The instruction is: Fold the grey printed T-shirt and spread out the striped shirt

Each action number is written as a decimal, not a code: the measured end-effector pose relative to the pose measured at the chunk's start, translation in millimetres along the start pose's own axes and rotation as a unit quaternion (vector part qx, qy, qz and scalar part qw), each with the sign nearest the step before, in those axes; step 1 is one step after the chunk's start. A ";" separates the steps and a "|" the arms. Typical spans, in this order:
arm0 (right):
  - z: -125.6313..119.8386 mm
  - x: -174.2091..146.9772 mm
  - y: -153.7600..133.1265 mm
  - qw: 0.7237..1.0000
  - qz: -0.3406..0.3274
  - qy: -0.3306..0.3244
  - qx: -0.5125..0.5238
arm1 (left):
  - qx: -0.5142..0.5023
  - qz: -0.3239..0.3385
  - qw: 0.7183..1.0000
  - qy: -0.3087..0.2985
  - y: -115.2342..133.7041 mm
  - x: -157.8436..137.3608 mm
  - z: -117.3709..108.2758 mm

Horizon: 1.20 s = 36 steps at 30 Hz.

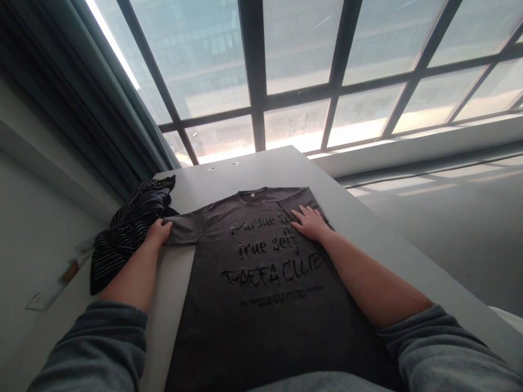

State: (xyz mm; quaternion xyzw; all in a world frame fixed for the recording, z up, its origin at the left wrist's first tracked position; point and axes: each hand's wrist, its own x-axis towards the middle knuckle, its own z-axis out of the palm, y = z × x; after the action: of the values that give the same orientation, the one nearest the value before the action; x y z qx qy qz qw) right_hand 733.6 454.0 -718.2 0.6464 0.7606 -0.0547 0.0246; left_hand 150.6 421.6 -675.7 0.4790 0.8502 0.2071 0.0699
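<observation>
A dark grey T-shirt (261, 332) with black lettering lies spread face up, its collar toward the window. My left hand (158, 233) is closed on the end of its left-side sleeve, which is stretched outward. The sleeve on the other side is folded in over the chest and covers part of the top lettering. On that folded sleeve my right hand (311, 223) lies flat with fingers spread. The shirt's lower hem is out of sight near my body.
The shirt rests on a white table (196, 182). Crumpled striped black clothing (134, 234) lies at the table's left edge. Two small white discs (235, 164) sit near the far edge. Beyond are a large window (298, 49) and a dark curtain (81, 81); a wall socket (37, 301) is at lower left.
</observation>
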 end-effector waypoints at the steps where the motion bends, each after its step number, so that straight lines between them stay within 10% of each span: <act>1: 0.7 0.4 0.5 1.000 0.000 0.000 0.001 | 0.002 0.003 1.000 -0.003 6.1 0.8 -2.1; 11: 7.5 4.8 5.2 1.000 -0.007 0.006 0.003 | 0.094 0.182 0.979 -0.011 127.0 -43.3 -10.8; 17: 5.9 3.4 3.3 1.000 -0.002 0.008 -0.002 | 0.085 0.240 0.965 -0.056 173.8 -87.4 28.9; 23: 5.7 3.3 3.2 1.000 -0.008 0.008 -0.002 | 0.091 0.229 0.948 -0.203 174.4 -99.6 85.6; 36: -0.8 -0.9 -1.0 1.000 -0.006 -0.007 -0.004 | 0.126 0.170 0.969 -0.130 120.8 -70.6 118.0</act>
State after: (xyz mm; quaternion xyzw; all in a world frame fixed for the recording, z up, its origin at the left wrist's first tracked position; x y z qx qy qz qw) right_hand 732.8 453.1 -717.2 0.6415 0.7644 -0.0567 0.0323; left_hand 320.3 450.7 -737.4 0.6445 0.7589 0.0430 0.0826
